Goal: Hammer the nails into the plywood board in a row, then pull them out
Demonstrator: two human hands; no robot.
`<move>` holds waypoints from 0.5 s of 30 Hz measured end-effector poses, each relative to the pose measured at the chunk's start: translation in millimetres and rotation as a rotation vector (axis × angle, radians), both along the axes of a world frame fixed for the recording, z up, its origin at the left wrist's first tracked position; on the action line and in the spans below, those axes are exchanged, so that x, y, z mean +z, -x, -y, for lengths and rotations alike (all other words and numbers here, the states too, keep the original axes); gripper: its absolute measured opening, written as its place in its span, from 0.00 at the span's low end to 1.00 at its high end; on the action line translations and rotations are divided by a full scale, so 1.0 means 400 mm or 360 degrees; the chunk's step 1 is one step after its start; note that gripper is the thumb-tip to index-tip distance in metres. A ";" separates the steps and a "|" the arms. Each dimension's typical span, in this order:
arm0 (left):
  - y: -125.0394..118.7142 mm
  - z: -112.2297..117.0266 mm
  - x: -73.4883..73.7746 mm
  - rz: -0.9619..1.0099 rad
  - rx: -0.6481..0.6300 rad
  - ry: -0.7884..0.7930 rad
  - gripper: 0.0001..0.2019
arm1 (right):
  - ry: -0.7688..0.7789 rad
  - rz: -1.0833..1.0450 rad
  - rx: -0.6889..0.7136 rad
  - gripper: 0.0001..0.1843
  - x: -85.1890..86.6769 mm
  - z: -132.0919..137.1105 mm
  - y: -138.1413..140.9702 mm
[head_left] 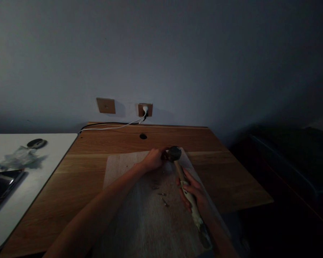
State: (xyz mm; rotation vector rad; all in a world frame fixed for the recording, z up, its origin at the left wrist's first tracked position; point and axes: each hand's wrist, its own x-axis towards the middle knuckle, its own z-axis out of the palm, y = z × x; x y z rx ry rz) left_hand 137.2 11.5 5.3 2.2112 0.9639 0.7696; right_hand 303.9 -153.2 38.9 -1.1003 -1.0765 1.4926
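Observation:
My right hand [192,190] is wrapped round the wooden handle of a hammer [187,195]. The dark hammer head [174,153] is over the far right part of a pale wooden board [134,225]. Just left of the head, my left hand [154,159] is closed with its fingertips at the board. Whatever those fingers pinch is too dark and small to make out. Several small metal screws or nails [164,202] lie loose on the board between my two arms.
The board lies on a brown wooden desk [226,179] with a round cable hole [143,136]. A white table [61,150] at left carries a crumpled plastic bag [21,157], a dark tray [2,184] and a round dark object [36,143]. Cables run to a wall socket [150,107].

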 end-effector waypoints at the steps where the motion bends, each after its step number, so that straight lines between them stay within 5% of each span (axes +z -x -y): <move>1: 0.000 -0.001 -0.001 0.0006 -0.0007 0.0020 0.29 | -0.0002 -0.0020 -0.0029 0.26 -0.001 0.000 0.000; 15: 0.001 -0.006 -0.002 0.0009 0.0008 -0.0030 0.25 | 0.0058 -0.0063 -0.0059 0.30 0.011 0.002 0.012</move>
